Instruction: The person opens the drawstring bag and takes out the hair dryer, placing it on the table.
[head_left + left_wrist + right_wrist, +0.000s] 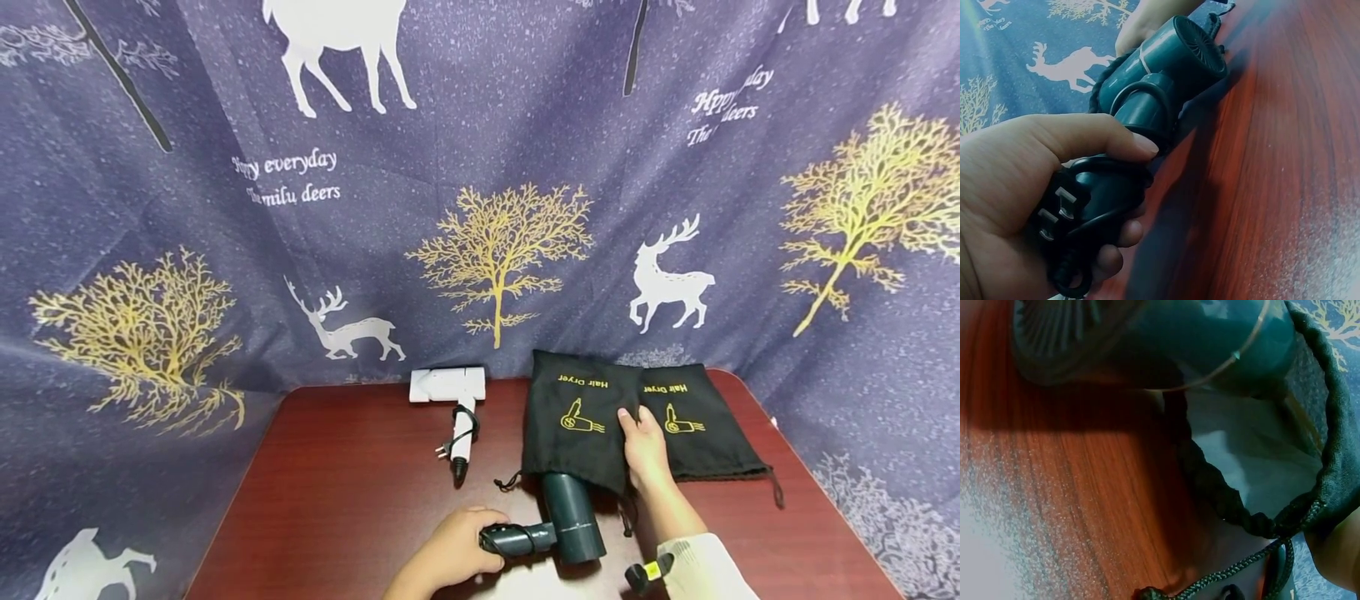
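My left hand (467, 546) grips the handle of a dark green hair dryer (573, 521), whose cord is wound round the handle. In the left wrist view the plug (1057, 212) shows by the palm, and the vented rear end of the barrel faces the near side. The barrel's front end is hidden in the mouth of a black drawstring bag (555, 442) printed "Hair Dryer". My right hand (648, 450) holds that bag by its right side. In the right wrist view, the gathered rim (1210, 481) hangs open below the barrel.
A white hair dryer (450, 387) with its cord round the handle lies at the back left of the red-brown table (322, 483). A second black bag (705, 442) lies at the right. Behind hangs a patterned blue cloth (510, 133). A black item with a yellow label (651, 571) is beside the right sleeve.
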`<action>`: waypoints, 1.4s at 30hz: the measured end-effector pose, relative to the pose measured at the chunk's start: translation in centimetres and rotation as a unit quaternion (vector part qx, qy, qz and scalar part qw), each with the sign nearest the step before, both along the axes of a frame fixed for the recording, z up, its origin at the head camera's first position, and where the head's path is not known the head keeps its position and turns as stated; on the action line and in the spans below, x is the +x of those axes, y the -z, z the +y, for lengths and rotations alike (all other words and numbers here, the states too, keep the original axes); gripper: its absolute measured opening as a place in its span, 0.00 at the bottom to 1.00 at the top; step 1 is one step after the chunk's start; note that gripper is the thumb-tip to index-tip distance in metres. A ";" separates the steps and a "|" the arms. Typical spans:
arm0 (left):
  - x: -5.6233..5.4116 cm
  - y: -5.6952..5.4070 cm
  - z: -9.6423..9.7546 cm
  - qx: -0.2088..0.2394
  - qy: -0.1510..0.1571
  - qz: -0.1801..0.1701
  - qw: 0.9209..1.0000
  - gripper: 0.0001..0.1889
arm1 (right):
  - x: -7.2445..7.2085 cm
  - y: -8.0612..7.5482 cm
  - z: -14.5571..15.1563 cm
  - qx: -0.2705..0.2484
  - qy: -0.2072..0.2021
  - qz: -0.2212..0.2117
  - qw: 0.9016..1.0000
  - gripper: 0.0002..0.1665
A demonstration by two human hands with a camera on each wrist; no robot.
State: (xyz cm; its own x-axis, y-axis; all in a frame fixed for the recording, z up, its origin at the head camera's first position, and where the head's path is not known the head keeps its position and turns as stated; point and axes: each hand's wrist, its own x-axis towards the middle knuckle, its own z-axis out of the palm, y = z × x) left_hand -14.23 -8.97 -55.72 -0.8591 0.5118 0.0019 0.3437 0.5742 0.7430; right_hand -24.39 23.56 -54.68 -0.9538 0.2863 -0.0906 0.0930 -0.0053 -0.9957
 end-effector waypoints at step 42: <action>0.2 0.1 -1.8 0.015 0.055 -0.024 0.998 0.23 | 0.1 -0.2 1.0 -0.036 0.040 0.008 0.999 0.23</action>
